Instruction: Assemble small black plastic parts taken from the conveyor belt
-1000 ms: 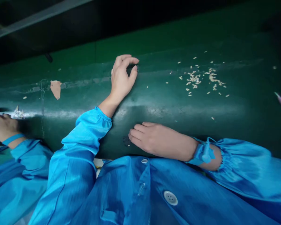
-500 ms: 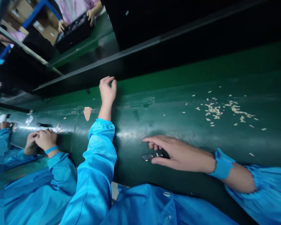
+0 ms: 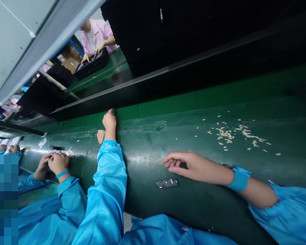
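Note:
My left hand (image 3: 109, 121) reaches far across the green conveyor belt (image 3: 193, 136) to its back edge, fingers closed on a small dark piece that I cannot make out clearly. My right hand (image 3: 188, 165) rests on the belt nearer to me, fingers loosely curled and holding nothing. A small dark flat part (image 3: 167, 183) lies on the belt just in front of my right hand, apart from it. Both arms wear blue sleeves, and a blue wrist strap (image 3: 239, 178) circles my right wrist.
A scatter of small pale scraps (image 3: 232, 134) lies on the belt to the right. A torn tan patch (image 3: 100, 135) marks the belt by my left arm. A co-worker's hands (image 3: 52, 163) work at the left. Another person in pink handles a black tray (image 3: 91, 64) beyond.
My left hand has stretched farther to the belt's back edge. My right hand has let go of the small dark part and pulled back to the right; the view has tilted upward.

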{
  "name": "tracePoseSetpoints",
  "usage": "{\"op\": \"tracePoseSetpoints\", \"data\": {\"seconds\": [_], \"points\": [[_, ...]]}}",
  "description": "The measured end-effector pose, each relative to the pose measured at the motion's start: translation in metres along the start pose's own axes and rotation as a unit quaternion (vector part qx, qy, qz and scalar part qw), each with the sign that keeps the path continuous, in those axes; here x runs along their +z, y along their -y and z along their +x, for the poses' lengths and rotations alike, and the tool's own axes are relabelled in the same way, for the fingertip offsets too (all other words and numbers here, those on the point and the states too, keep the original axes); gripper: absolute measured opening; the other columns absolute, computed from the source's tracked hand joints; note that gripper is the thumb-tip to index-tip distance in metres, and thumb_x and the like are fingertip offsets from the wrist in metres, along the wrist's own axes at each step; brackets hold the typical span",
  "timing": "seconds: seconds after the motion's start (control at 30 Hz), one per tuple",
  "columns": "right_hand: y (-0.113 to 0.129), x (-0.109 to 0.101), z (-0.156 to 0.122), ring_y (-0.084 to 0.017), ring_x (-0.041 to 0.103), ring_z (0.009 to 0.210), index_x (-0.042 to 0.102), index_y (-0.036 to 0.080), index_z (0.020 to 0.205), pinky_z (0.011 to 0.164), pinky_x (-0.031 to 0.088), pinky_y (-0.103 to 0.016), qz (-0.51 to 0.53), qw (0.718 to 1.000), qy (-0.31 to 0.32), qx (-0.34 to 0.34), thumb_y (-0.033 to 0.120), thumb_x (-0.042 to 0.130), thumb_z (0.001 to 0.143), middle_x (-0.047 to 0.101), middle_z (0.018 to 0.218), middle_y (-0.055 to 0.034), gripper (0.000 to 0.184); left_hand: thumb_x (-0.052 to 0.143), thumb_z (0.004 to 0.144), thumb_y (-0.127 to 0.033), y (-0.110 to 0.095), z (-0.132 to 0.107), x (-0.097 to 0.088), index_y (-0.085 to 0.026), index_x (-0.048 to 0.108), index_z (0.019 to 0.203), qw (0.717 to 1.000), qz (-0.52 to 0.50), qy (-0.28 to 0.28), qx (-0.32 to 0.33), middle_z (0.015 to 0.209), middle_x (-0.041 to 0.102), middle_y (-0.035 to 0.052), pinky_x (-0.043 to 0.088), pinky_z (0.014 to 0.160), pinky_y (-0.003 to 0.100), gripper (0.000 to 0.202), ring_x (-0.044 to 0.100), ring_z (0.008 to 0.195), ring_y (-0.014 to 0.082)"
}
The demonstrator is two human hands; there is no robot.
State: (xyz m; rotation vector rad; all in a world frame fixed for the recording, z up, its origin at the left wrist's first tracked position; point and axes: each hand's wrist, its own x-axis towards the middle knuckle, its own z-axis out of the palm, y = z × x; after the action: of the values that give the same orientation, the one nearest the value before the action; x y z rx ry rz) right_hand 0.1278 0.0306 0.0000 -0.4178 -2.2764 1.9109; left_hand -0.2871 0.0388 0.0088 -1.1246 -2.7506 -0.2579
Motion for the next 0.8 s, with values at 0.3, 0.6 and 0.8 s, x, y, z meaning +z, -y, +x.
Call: {"op": "tracePoseSetpoints", "data": {"seconds": [0.3,0.6,0.8], "points": [[-0.004,0.031,0.006,-0.02,0.067,0.083,0.068,0.022,0.094,0.075,0.055,-0.034,-0.119,0.976,-0.173,-0.061,0.03,0.058,0.088,0.072,0.089,-0.0065,0.013,0.064,0.093,-0.031,-0.024,0.004,0.001,-0.012,0.074,0.119,0.999,-0.047,-0.006,-0.023,0.128,0.062,0.0231,0.046,0.106,0.051,0.034,0.058,0.124,0.0393],[-0.014,-0.009,0.006,-0.024,0.072,0.098,0.064,0.019,0.113,0.091,0.061,-0.044,-0.037,0.961,-0.275,-0.017,0.042,0.057,0.094,0.07,0.119,-0.0139,0.03,0.036,0.106,-0.034,-0.08,-0.068,-0.01,-0.016,0.065,0.112,0.958,-0.277,0.043,0.061,0.111,0.073,0.0121,0.058,0.08,0.026,0.035,0.072,0.093,0.0168],[-0.026,-0.021,0.005,-0.028,0.064,0.123,0.051,0.021,0.139,0.105,0.054,-0.052,-0.045,0.902,-0.427,-0.052,0.041,0.06,0.095,0.064,0.135,-0.0161,0.049,0.074,0.083,-0.059,-0.154,-0.197,-0.003,-0.02,0.055,0.103,0.659,-0.659,0.356,0.072,0.087,0.075,0.0051,0.063,0.07,0.031,0.048,0.076,0.078,0.0196]]}}
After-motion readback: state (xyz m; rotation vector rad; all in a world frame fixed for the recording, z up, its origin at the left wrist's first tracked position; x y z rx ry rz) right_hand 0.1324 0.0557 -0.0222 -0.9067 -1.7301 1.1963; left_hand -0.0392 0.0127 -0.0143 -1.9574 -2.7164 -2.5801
